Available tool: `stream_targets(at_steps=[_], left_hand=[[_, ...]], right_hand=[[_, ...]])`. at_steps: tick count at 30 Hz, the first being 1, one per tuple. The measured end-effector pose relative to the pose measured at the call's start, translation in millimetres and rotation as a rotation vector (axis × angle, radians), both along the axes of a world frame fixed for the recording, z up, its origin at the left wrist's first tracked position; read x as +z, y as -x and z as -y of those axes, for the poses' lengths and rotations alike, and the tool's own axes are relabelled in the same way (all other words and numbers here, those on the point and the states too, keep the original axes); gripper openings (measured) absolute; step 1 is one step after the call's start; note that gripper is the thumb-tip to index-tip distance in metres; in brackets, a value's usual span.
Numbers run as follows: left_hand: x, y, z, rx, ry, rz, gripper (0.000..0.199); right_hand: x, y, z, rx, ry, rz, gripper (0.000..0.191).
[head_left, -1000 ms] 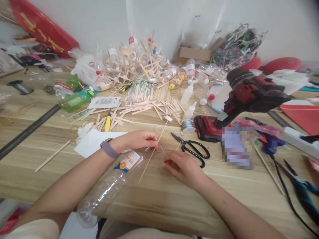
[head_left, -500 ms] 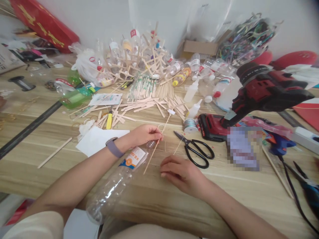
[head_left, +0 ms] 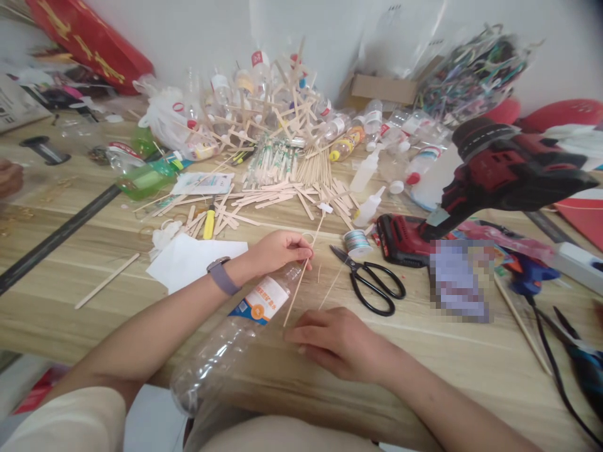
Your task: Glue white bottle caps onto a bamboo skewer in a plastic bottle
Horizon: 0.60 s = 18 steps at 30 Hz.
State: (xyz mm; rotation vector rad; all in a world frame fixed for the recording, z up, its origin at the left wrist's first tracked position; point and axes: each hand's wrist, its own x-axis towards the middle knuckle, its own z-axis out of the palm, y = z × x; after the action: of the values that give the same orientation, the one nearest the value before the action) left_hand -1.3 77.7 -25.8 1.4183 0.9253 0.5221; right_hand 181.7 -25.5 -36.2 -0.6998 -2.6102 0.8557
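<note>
Stick [head_left: 301, 273] looks thin, straight and pale, with a white tip.

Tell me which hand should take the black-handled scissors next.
Right, I'd judge: the right hand lies by the handles of the scissors and seems free; the left hand pinches the thin stick.

Bright, diffuse light; white glints streak the clear plastic bottle [head_left: 214, 361]; slight haze, stretched edges, darkened upper-right corner.
</note>
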Motion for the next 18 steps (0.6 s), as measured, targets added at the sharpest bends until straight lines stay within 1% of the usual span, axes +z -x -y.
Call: stream_targets(at_steps=[3, 5, 6, 7, 10, 11, 13, 15, 18], left_hand=[[2.1, -1.9, 1.4, 0.012, 0.020, 0.017, 0.010], [3.3, -2.1, 2.0, 0.008, 0.029, 0.027, 0.011], [3.5, -1.8, 2.1, 0.006, 0.038, 0.032, 0.011], [3.5, -1.2, 2.2, 0.005, 0.051, 0.040, 0.012], [1.8, 1.4, 2.1, -0.011, 0.088, 0.048, 0.016], [1.0, 2.4, 2.2, -0.022, 0.092, 0.043, 0.018], [-0.5, 3.8, 2.7, -0.045, 0.086, 0.031, 0.021], [-1.2, 4.6, 3.8, -0.075, 0.062, 0.017, 0.023], [-0.6, 4.7, 6.3, -0.110, 0.026, -0.017, 0.026]], right_hand=[[-1.3, 2.4, 2.0, 0.013, -0.099, 0.030, 0.028], [-4.1, 2.0, 1.5, -0.022, -0.176, 0.072, 0.029], [-6.0, 0.7, 0.2, -0.071, -0.205, 0.100, 0.028], [-8.2, -1.4, -1.9, -0.147, -0.221, 0.123, 0.028], [-15.1, -11.5, -12.3, -0.458, -0.204, 0.133, 0.024], [-16.8, -15.2, -16.1, -0.520, -0.202, 0.127, 0.023], [-18.2, -21.2, -22.6, -0.590, -0.197, 0.113, 0.025], [-16.7, -23.8, -26.0, -0.597, -0.182, 0.063, 0.031], [-10.4, -21.7, -24.9, -0.543, -0.112, -0.032, 0.047]])
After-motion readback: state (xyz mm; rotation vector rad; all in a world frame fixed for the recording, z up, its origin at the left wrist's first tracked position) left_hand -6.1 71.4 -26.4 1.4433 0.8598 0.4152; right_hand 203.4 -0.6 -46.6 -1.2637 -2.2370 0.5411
